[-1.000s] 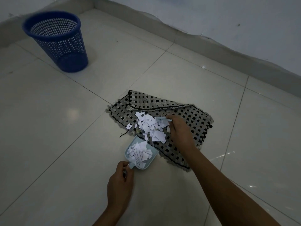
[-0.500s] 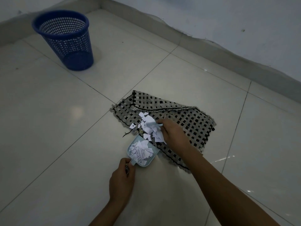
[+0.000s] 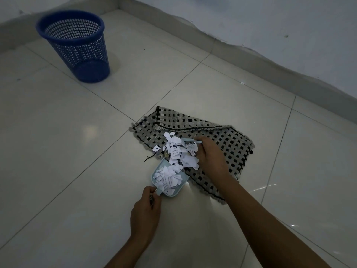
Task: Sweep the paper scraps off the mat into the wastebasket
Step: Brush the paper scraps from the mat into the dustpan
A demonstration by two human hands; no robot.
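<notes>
**Mid-sweep: scraps half in pan, spill risk ahead**

Right hand is clenched around a small pale blue brush, pressed against the pile of torn white paper scraps on the near edge of the black-and-grey checked woven mat. Left hand grips the handle of the small light blue plastic dustpan, which sits on the tiled floor just beside the mat edge. Pan is already well loaded.

Risks, as I judge them:
- Pan looks near full; more scraps may ride over the rim onto the floor.
- Mat is rumpled and loose; brush drag could shift it and scatter paper.
- Blue mesh plastic wastebasket stands well apart, so any tilt while carrying dumps light scraps.
</notes>
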